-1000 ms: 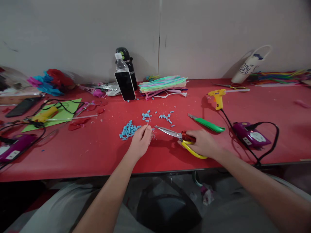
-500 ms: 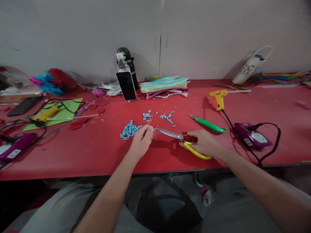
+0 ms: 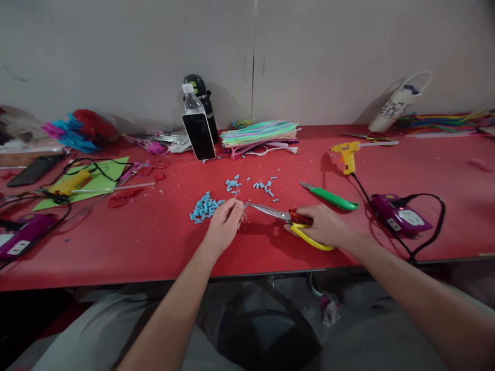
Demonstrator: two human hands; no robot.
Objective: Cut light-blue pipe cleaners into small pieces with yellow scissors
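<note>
Scissors mid-table, in R hand, tips at L hand's fingertips, above red table. L to R: purple power block w/ black cables at far L edge. Dark phone lies flat behind it. Yellow glue gun on green paper, clear stick poking out to R. Crumpled blue/pink/red paper at back. Blue bits piled just L of L hand, a few more scattered behind & R of it. Upright phone leans on clear bottle, black flask right behind. L hand: thumb + fingers pressed together; can't tell what's btwn them, too small/hidden. Tiny crumbs nearby. Bundle of pastel fuzzy sticks at back center, white cord w/ plug along front of it. Scissors pt L, one red handle loop, one yellow. R hand wrapped round the handles, firm grip; can't tell how far apart blades are. Green cutter lies just behind R hand, blade end to L. 2nd glue gun, also yellow, further back, clear stick out to R, black cable running fwd past 2nd power block, purple too. 2nd pr. scissors flat at back. White bottle w/ loop handle, tilted, beside multicolor fuzzy sticks far R.
</note>
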